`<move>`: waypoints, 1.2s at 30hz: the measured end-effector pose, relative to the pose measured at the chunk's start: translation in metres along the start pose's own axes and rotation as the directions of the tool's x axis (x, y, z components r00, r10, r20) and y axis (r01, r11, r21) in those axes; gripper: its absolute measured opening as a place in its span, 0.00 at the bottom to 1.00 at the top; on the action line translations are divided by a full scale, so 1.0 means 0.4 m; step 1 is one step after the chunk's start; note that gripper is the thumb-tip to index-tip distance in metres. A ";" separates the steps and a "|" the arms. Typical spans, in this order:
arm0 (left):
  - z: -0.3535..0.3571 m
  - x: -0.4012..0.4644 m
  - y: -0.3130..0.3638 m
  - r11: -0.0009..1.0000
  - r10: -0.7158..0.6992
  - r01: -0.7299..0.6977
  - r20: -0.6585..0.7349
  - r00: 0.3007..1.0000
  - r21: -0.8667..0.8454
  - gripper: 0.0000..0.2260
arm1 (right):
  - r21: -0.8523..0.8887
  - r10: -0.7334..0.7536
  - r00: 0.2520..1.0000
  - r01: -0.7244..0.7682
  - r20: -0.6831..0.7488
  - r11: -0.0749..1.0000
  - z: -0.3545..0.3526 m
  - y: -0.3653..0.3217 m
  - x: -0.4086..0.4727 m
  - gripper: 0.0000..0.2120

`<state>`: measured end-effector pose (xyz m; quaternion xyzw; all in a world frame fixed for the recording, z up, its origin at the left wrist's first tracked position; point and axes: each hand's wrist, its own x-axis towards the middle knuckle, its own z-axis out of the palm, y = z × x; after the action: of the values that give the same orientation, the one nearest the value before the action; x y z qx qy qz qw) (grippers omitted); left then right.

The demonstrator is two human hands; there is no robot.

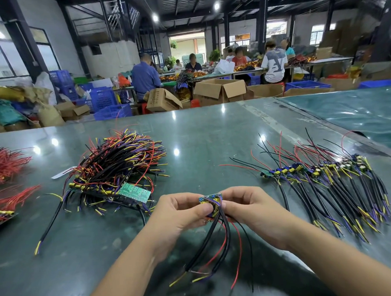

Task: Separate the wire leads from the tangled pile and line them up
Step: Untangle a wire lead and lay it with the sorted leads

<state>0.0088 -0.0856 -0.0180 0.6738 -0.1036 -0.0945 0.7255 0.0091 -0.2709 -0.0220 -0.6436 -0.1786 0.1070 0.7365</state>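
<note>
Hands meet mid-frame over the table [212,133]. My left hand [182,213] and right hand [248,209] both pinch one small board [211,200] between fingertips, its wire leads [221,244] hanging down toward me — black sheathed pair plus thin red and black ones. Looks like I hold it up off the surface so the leads drop free and untwist by gravity.

Tangled pile [115,168] sits on my left, well apart from the hands, with a green panel [135,192] at its near edge. Finished row [324,181] lies on my right: boards side by side, leads fanned the same way. I judge the row is placed there so each new piece joins at its near left end — next step is likely laying this one beside it. Risk: loose red lead snagging a neighbour.
</note>
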 end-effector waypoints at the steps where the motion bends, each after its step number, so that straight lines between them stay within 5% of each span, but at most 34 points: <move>1: 0.000 0.000 0.000 1.000 -0.005 0.005 0.007 1.000 -0.013 0.11 | 0.011 0.007 1.000 -0.007 0.011 1.000 0.000 0.001 0.000 0.12; 12: 0.008 0.007 -0.007 0.992 0.009 -0.007 0.018 1.000 -0.126 0.09 | 0.005 -0.012 0.998 0.012 -0.056 1.000 -0.005 0.008 0.007 0.16; 36: -0.005 0.027 -0.045 0.971 0.024 0.009 0.137 0.990 -0.238 0.07 | 0.200 0.022 0.999 -0.030 0.042 0.979 -0.020 0.027 0.004 0.15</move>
<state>0.0199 -0.0880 -0.0360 0.5733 -0.1442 -0.1501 0.7925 0.0148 -0.2760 -0.0334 -0.5660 -0.1732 0.1467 0.7926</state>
